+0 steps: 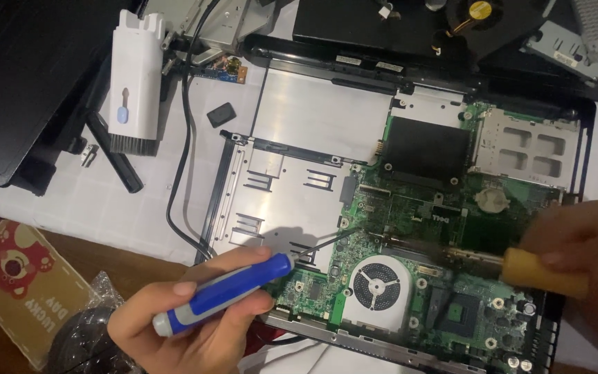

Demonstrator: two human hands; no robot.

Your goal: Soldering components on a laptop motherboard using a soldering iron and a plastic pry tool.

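Blue and grey plastic forms the handle of the screwdriver [224,291] that my left hand [188,325] grips firmly, fingers wrapped around it. Its thin shaft runs up and right, the tip meeting the green motherboard [451,277] just above the round cooling fan [380,285]. My right hand [583,249] is closed on the yellow handle of a 2nd tool [520,269], likely another screwdriver; its dark shaft points left and its tip appears to meet the board close to the 1st tip, though blur prevents certainty. The motherboard sits inside the opened laptop chassis [299,173] on the white-covered desk [105,201]. A white cleaning brush [135,86] lies at the upper left, beside a black cable [183,138]. A small black cap [221,114] rests near the chassis corner.
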